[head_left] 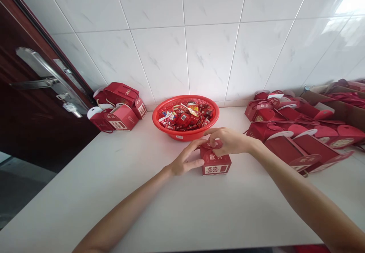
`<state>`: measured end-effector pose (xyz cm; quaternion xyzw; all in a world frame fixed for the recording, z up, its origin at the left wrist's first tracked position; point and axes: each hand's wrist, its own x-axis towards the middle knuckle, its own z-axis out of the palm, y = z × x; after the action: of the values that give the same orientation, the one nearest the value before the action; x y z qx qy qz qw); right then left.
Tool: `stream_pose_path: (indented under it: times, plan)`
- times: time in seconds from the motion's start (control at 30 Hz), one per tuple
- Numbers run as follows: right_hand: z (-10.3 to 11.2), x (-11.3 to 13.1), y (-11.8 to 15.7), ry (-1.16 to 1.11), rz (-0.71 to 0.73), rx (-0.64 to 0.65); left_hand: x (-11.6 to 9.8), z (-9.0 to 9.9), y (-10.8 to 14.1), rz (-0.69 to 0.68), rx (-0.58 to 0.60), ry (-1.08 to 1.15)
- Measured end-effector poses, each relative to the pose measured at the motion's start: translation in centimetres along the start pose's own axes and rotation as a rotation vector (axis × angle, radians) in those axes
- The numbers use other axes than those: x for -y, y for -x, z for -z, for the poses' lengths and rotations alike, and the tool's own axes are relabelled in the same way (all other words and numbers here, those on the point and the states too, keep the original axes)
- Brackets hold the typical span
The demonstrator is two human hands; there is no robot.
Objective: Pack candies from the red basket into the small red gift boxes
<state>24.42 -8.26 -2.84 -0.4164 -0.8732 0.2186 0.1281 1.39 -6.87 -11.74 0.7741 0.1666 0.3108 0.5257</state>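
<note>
A small red candy box (216,165) with gold lettering and a white double-happiness label stands upright on the white tabletop (159,215). My left hand (185,158) grips its left side, thumb near the front face and fingers reaching toward the top. My right hand (225,140) is over the box, its curled fingers pinching at the rounded top flap (217,144). Part of the flap is hidden by those fingers. Just behind the box sits a red plastic basket (179,134) of wrapped sweets (184,120).
Several folded red boxes (122,118) are grouped at the back left, beside a dark door (17,93) with a metal handle (42,81). More red boxes (288,150), some with open tops, crowd the right side near a cardboard carton (339,110). A tiled wall (211,62) rises behind.
</note>
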Motion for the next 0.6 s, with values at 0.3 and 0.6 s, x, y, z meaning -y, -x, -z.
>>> stream_pose_path:
  times: [0.3, 0.6]
  plan:
    - [-0.2, 0.1, 0.1, -0.056, -0.063, -0.02, 0.7, 0.2, -0.1, -0.044, -0.011, -0.074]
    - [-0.8, -2.2, 3.2, -0.25, -0.07, -0.237, 0.3, 0.0, 0.0, -0.034, -0.029, -0.109]
